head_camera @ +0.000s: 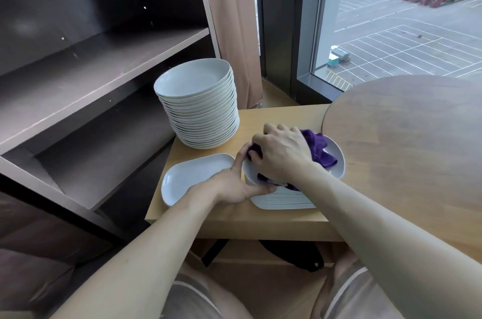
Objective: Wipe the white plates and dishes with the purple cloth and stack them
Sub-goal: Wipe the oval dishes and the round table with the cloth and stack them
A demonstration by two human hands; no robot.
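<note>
Crumpled purple cloth (pixel 318 147) in a smooth white dish (pixel 337 163), under right hand (pixel 281 153)

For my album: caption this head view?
Right hand wipes a white dish with the purple cloth; left hand holds it.

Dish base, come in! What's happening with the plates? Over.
Right grip holds purple cloth inside top dish. Left grip holds its rim. Nothing in the way.

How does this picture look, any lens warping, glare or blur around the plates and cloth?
Head view: wide-angle warping bends the shelf and window frame; soft daylight, no hard glare on the plate stack; the purple cloth under the right hand and the top dish the left hand holds look fairly sharp.
</note>
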